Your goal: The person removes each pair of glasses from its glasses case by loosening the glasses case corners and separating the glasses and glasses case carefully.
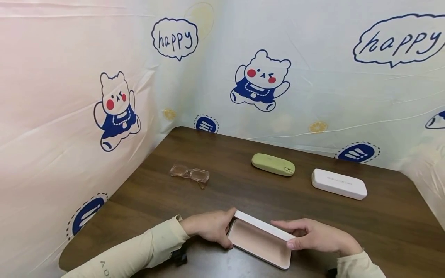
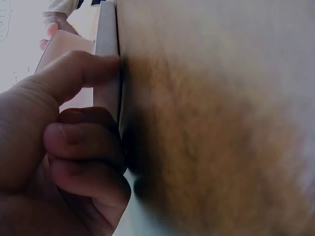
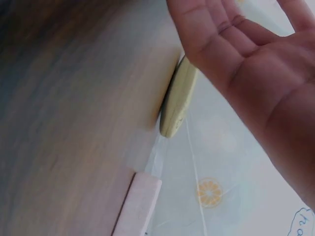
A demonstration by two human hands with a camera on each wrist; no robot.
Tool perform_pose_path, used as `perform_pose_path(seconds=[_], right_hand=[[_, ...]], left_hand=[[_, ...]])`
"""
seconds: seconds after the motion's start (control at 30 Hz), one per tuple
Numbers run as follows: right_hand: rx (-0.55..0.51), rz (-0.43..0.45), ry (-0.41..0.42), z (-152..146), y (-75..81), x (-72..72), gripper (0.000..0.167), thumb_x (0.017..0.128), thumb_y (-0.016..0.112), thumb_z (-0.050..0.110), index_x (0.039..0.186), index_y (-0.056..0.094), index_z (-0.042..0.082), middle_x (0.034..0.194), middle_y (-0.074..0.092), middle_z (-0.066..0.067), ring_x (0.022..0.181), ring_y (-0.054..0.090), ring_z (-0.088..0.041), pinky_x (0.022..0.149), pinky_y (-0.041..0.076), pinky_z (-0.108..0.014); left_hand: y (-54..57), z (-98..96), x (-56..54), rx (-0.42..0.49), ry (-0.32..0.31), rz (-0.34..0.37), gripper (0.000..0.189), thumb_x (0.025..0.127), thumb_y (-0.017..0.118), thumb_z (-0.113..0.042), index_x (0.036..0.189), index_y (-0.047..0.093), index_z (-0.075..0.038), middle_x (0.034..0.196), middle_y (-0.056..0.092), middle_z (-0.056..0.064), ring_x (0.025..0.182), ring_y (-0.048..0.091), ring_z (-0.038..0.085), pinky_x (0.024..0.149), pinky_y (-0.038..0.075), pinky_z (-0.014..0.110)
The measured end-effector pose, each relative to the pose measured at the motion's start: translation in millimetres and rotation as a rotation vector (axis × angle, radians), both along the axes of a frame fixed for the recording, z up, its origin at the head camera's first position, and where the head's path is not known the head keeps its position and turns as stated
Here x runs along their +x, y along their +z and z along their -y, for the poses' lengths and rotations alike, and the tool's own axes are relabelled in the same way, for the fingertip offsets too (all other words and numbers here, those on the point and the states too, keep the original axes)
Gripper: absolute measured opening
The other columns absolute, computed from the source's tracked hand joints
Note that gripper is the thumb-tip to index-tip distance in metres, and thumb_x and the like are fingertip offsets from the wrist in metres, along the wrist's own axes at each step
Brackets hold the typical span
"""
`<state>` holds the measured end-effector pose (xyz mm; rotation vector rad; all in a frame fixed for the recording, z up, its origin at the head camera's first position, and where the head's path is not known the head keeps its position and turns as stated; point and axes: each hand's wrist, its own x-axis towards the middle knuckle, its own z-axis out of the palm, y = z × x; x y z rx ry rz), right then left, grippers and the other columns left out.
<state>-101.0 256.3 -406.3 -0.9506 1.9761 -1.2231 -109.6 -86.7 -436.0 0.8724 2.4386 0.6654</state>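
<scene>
An open white glasses case [image 1: 262, 226] with a pale pinkish lining stands at the table's near edge. My left hand [image 1: 213, 228] grips its left end, thumb on the near side. In the left wrist view, the thumb presses the case's side wall [image 2: 105, 39] while other fingers curl below. My right hand [image 1: 318, 236] holds the right end, thumb at the upper right corner and index finger along the top edge. The right wrist view shows that hand's palm [image 3: 266, 78], with its hold on the case out of sight.
Clear pinkish glasses [image 1: 190, 173] lie on the brown table [image 1: 222, 193] at the left. Further back are a closed green glasses case [image 1: 271, 163] and, right of it, a closed white glasses case [image 1: 338, 183]. Printed cloth [image 1: 313, 96] hangs behind the table.
</scene>
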Motion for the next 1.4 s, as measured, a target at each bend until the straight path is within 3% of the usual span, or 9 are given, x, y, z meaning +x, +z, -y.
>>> perform_pose_path(seconds=[0.23,0.47,0.57,0.7,0.8,0.93,1.23,1.33,1.4], right_hand=[[0.083,-0.067,-0.031,6,7.8,9.4,0.063,0.097,0.069,0.023,0.154,0.043,0.014,0.149,0.048,-0.014,0.126,0.047,-0.009,0.098,0.04,-0.023],[0.22,-0.259,-0.055,19,13.1,20.6,0.067,0.093,0.073,0.033,0.154,0.045,0.022,0.139,0.058,-0.001,0.112,0.053,-0.008,0.091,0.046,-0.028],[0.323,-0.324,-0.082,28,15.4,26.8,0.073,0.087,0.078,0.036,0.153,0.046,0.03,0.122,0.061,0.0,0.099,0.054,-0.01,0.083,0.047,-0.031],[0.456,-0.406,-0.118,40,14.8,34.3,0.086,0.074,0.086,0.032,0.151,0.047,0.036,0.115,0.059,-0.008,0.092,0.057,-0.02,0.076,0.047,-0.039],[0.514,-0.471,-0.142,48,12.6,39.0,0.095,0.068,0.09,0.025,0.151,0.047,0.036,0.111,0.057,-0.009,0.084,0.057,-0.02,0.071,0.049,-0.04],[0.569,-0.477,-0.185,57,11.6,45.3,0.1,0.065,0.091,0.017,0.152,0.045,0.037,0.111,0.055,-0.013,0.072,0.052,-0.016,0.066,0.049,-0.038],[0.635,-0.47,-0.212,65,8.3,49.6,0.108,0.064,0.091,0.01,0.154,0.04,0.04,0.117,0.055,-0.02,0.067,0.053,-0.018,0.064,0.051,-0.04],[0.656,-0.457,-0.218,67,6.2,49.5,0.107,0.066,0.089,0.009,0.154,0.039,0.041,0.121,0.055,-0.023,0.069,0.056,-0.02,0.066,0.052,-0.042],[0.674,-0.428,-0.215,67,3.4,49.1,0.105,0.069,0.089,0.009,0.155,0.038,0.041,0.125,0.055,-0.024,0.071,0.058,-0.021,0.067,0.053,-0.044]], left_hand=[[-3.3,1.3,-1.2,0.023,-0.019,0.001,0.062,0.073,0.087,-0.027,0.117,0.044,-0.015,0.072,0.053,-0.008,0.062,0.05,0.005,0.056,0.042,0.023],[-5.0,4.8,1.6,0.034,-0.036,-0.039,0.065,0.073,0.086,-0.027,0.121,0.045,-0.014,0.071,0.053,-0.01,0.062,0.05,0.005,0.056,0.041,0.021],[-5.3,6.5,3.5,0.036,-0.047,-0.078,0.065,0.072,0.087,-0.027,0.12,0.045,-0.013,0.073,0.053,-0.01,0.063,0.051,0.005,0.057,0.041,0.021],[-3.0,6.0,5.5,0.016,-0.052,-0.111,0.067,0.073,0.087,-0.029,0.123,0.045,-0.012,0.079,0.056,-0.009,0.068,0.053,0.006,0.064,0.043,0.021],[0.4,4.0,7.1,-0.017,-0.047,-0.122,0.07,0.073,0.086,-0.033,0.127,0.045,-0.012,0.081,0.058,-0.008,0.071,0.054,0.007,0.067,0.045,0.022],[3.6,2.0,8.5,-0.042,-0.038,-0.13,0.072,0.074,0.087,-0.034,0.128,0.045,-0.013,0.081,0.058,-0.008,0.073,0.054,0.007,0.068,0.045,0.024],[2.5,2.1,7.0,-0.026,-0.045,-0.08,0.074,0.078,0.086,-0.044,0.132,0.043,-0.015,0.087,0.06,-0.01,0.073,0.056,0.005,0.068,0.046,0.023],[4.7,0.2,10.1,-0.082,-0.052,-0.151,0.072,0.077,0.084,-0.052,0.126,0.044,-0.017,0.083,0.06,-0.01,0.071,0.057,0.005,0.064,0.047,0.026],[8.0,-2.6,12.9,-0.142,-0.08,-0.252,0.07,0.076,0.083,-0.058,0.12,0.046,-0.017,0.084,0.058,-0.011,0.071,0.056,0.004,0.061,0.047,0.027]])
